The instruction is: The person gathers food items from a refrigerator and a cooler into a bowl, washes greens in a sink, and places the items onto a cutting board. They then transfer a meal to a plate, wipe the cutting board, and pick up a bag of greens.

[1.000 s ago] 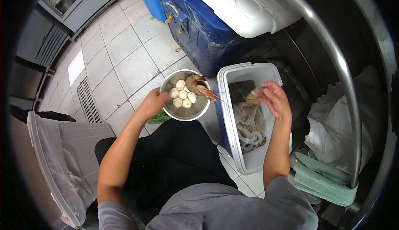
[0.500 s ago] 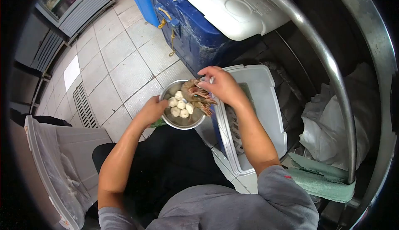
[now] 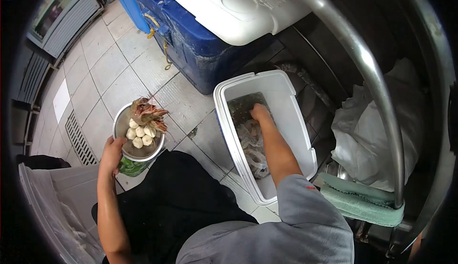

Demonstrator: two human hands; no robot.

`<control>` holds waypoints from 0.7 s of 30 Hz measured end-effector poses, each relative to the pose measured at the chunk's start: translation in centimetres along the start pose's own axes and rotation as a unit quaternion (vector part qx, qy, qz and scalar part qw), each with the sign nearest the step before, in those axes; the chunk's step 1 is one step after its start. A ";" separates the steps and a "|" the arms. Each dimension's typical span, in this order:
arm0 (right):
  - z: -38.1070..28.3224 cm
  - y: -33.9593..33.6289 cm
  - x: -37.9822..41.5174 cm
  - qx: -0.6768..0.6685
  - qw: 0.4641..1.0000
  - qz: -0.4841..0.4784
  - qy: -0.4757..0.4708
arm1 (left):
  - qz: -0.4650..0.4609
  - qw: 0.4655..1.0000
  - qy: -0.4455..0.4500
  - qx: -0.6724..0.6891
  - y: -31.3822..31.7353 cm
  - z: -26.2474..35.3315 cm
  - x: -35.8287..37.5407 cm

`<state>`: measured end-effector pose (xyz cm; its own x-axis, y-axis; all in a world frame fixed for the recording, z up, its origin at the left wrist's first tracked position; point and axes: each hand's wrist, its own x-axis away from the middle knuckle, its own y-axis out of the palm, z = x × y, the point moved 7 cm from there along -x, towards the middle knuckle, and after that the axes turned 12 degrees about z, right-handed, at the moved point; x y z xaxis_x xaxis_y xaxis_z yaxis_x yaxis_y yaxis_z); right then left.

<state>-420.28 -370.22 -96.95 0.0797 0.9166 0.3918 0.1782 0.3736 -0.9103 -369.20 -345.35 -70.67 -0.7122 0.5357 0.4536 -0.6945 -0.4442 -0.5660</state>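
Observation:
My left hand (image 3: 112, 154) grips the near left rim of a round metal bowl (image 3: 140, 160). Several whitish round pieces, perhaps fish balls (image 3: 138, 142), lie inside it. Raw shrimp (image 3: 148, 113) are heaped at the bowl's far right side, some hanging over the rim. My right hand (image 3: 259, 113) is down inside a white cooler box (image 3: 289, 103), at the dark, wet-looking contents near its far end. Its fingertips are hidden there. Plastic bags (image 3: 254, 152) with contents I cannot make out lie beside my right forearm in the cooler.
A blue insulated chest (image 3: 191, 49) with a white lid (image 3: 238, 6) on top stands beyond the cooler. A curved metal bar (image 3: 367, 59) rises on the right, a green towel (image 3: 358, 202) hanging at its foot. A lined grey bin (image 3: 62, 187) is at my left.
My right hand has let go of the shrimp, now in the bowl, and reached down into the cooler. My left hand has carried the bowl leftward, away from the cooler.

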 end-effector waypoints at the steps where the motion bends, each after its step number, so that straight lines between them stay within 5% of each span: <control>1: -0.1 0.3 -0.4 -0.001 1.000 -0.002 -0.003 | 0.011 0.999 -0.018 -0.024 -0.9 -0.4 0.1; 3: -0.9 0.7 0.2 -0.043 0.993 -0.105 -0.026 | 0.026 0.997 -0.034 -0.058 -2.0 0.3 1.2; 7: -0.8 1.6 0.4 -0.016 0.989 -0.149 0.013 | 0.039 0.996 -0.054 0.054 -3.1 -1.8 0.8; 9: -0.3 3.7 -0.5 -0.007 0.983 -0.169 -0.064 | 0.042 0.997 -0.049 0.036 -3.7 -3.1 0.2; 13: 1.2 7.1 -3.4 -0.046 0.982 -0.145 -0.109 | 0.058 0.998 -0.030 0.013 -3.9 -2.6 0.6; 15: 1.3 5.2 -3.7 -0.042 0.994 0.004 -0.102 | 0.052 0.998 -0.031 0.001 -3.8 -1.9 1.1; 16: 1.5 4.9 -3.6 -0.042 0.994 0.006 -0.101 | 0.044 0.998 -0.032 -0.012 -3.6 -1.5 1.3; 21: 1.2 1.6 -1.7 -0.425 0.897 -0.106 0.055 | 0.041 0.999 -0.021 0.023 -2.8 -1.2 1.1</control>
<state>-421.29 -371.01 -99.23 0.0430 0.8007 0.5975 0.8808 0.2519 -0.4009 -367.91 -342.61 -69.38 -0.7700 0.4665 0.4354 -0.6368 -0.5185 -0.5706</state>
